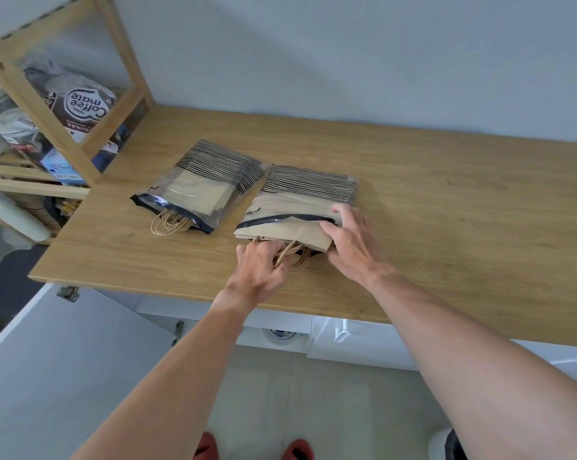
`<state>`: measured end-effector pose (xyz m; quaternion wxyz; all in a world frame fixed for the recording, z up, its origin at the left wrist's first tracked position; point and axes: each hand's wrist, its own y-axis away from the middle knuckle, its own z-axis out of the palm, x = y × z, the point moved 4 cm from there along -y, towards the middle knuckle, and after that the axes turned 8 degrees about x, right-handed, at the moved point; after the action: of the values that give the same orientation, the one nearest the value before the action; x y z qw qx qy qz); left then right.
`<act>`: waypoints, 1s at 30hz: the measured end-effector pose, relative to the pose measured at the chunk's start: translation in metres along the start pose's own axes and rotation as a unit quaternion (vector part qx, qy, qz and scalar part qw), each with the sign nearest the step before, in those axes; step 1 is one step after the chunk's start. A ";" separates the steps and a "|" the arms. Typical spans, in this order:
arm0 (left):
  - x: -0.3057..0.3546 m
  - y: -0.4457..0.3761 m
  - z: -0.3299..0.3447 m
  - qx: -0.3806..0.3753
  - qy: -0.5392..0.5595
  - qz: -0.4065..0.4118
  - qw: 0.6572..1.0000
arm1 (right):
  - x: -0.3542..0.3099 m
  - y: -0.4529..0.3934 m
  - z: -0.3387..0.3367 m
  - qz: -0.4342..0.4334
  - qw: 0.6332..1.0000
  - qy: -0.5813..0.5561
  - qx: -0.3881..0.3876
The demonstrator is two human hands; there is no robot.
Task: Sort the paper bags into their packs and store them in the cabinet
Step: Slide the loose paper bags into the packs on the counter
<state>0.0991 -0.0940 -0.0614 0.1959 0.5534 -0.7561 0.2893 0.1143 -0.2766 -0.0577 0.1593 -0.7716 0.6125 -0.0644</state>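
Head view: wooden countertop (413,207) carries two clear plastic packs of brown paper bags, side by side, touching or nearly so, toward the left half and closer to the front edge than the wall. Left pack (200,187) lies free, twine handles spilling from its mouth toward the front edge. Right pack (307,197) is being worked: left hand (262,267) is closed around the twine handles (293,257) sticking out at the pack's front end; right hand (353,240) presses on the pack's front-right corner, fingers pinching the plastic rim over the top paper bag (290,232). Wooden shelf unit (81,121) stands at the countertop's back-left corner, Coffee mate bag (81,101) inside. White cabinet door (64,353) hangs open below the front-left edge.
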 end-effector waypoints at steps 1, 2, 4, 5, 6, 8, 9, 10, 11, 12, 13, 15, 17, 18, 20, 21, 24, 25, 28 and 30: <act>0.002 -0.001 0.000 -0.002 -0.005 0.010 1.000 | 0.000 -0.001 -0.001 -0.007 1.000 -0.006 -0.008; 0.004 -0.002 0.000 0.001 -0.012 0.020 1.000 | -0.002 -0.003 0.000 -0.013 1.000 -0.012 -0.023; 0.009 -0.005 0.000 0.016 -0.034 0.050 0.998 | -0.005 -0.006 0.002 -0.025 0.998 -0.013 -0.061; 0.011 -0.006 0.000 0.022 -0.039 0.067 0.997 | -0.006 -0.007 0.003 -0.030 0.997 -0.007 -0.071; 0.012 -0.007 0.001 0.025 -0.033 0.081 0.996 | -0.005 -0.007 0.003 -0.037 0.997 -0.001 -0.073; 0.010 -0.008 0.003 0.027 0.002 0.091 0.995 | -0.005 -0.007 0.001 -0.047 0.997 0.001 -0.057; 0.008 -0.008 0.003 0.027 0.016 0.093 0.995 | -0.005 -0.007 -0.001 -0.054 0.997 0.003 -0.053; 0.006 -0.007 0.004 0.027 0.023 0.096 0.995 | -0.004 -0.008 -0.001 -0.062 0.996 0.008 -0.056; 0.006 -0.006 0.004 0.026 0.022 0.102 0.994 | -0.004 -0.008 -0.001 -0.071 0.995 0.014 -0.066; 0.006 -0.005 0.003 0.024 0.022 0.108 0.994 | -0.004 -0.008 -0.001 -0.078 0.994 0.016 -0.077; 0.006 -0.003 0.002 0.023 0.020 0.114 0.993 | -0.004 -0.008 0.000 -0.082 0.992 0.016 -0.090; 0.005 0.001 0.001 0.021 0.019 0.123 0.992 | -0.005 -0.008 -0.001 -0.108 0.987 0.028 -0.115; 0.003 0.004 0.002 0.012 0.031 0.128 0.991 | -0.007 -0.007 -0.003 -0.153 0.977 0.065 -0.130; 0.003 0.005 0.002 0.004 0.041 0.128 0.991 | -0.008 -0.006 -0.003 -0.170 0.973 0.081 -0.133; 0.004 0.004 0.002 -0.003 0.059 0.125 0.990 | -0.006 -0.009 -0.005 -0.186 0.970 0.091 -0.125; 0.005 0.003 0.001 -0.003 0.068 0.121 0.990 | -0.004 -0.011 -0.005 -0.188 0.971 0.085 -0.123; 0.002 0.001 0.000 -0.004 0.075 0.107 0.991 | 0.002 -0.018 -0.003 -0.182 0.976 0.032 -0.115; -0.001 0.003 -0.001 -0.007 0.073 0.107 0.992 | 0.004 -0.019 -0.002 -0.168 0.979 0.012 -0.113; -0.004 0.010 -0.002 -0.019 0.030 0.126 0.991 | 0.009 -0.017 0.004 -0.136 0.985 -0.007 -0.103; -0.001 0.017 0.000 -0.015 -0.025 0.145 0.989 | 0.010 -0.014 0.009 -0.129 0.985 0.014 -0.112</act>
<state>0.0833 -0.0892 -0.0658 0.1415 0.4418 -0.8372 0.2896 0.1322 -0.2817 -0.0623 0.0533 -0.8559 0.5136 -0.0264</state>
